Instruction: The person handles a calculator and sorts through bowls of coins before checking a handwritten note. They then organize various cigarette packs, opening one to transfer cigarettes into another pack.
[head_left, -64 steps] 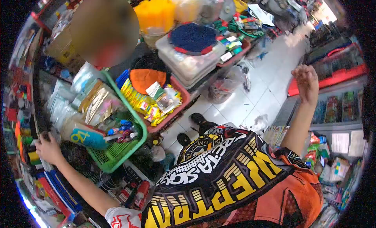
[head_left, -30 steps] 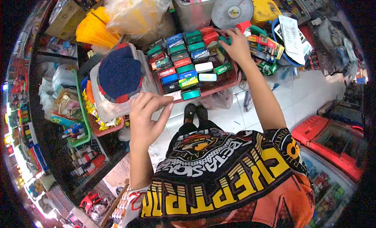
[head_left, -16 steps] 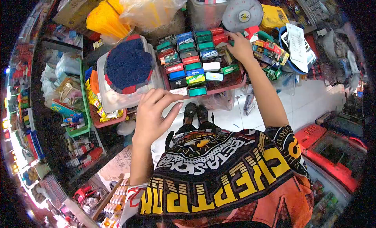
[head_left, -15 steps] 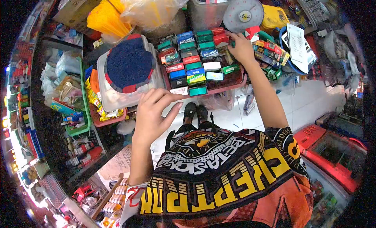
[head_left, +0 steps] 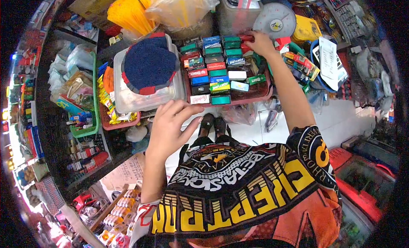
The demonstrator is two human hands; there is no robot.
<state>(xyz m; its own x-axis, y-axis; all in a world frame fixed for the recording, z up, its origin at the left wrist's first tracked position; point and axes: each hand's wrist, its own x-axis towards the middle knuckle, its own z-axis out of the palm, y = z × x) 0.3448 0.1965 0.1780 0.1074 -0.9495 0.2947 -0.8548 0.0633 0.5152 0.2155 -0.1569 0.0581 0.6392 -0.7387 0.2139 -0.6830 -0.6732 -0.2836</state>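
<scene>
My right hand [head_left: 260, 44] reaches to the far right corner of a red tray [head_left: 267, 93], its fingers bent around a red cigarette pack [head_left: 246, 44]. Rows of cigarette packs fill much of the tray, among them a green pack [head_left: 220, 99] and a white-and-red pack [head_left: 200, 99] at the near edge. My left hand [head_left: 170, 126] hovers by the tray's near left corner, thumb and fingers apart, holding nothing. Beside it stands a translucent plastic tub [head_left: 123, 104] with a dark blue, red-edged cloth item [head_left: 151, 64] on its lid.
A round dial scale [head_left: 275, 22] stands behind the tray. To the right are a pile of small boxes [head_left: 300, 62] and a blue-rimmed container with papers [head_left: 328, 62]. On the left are a green basket [head_left: 96, 99] and yellow packets [head_left: 108, 103].
My right hand has shifted slightly back and left, from beside a green pack onto the red pack. My left hand stays near the tray's corner. The view has shifted slightly.
</scene>
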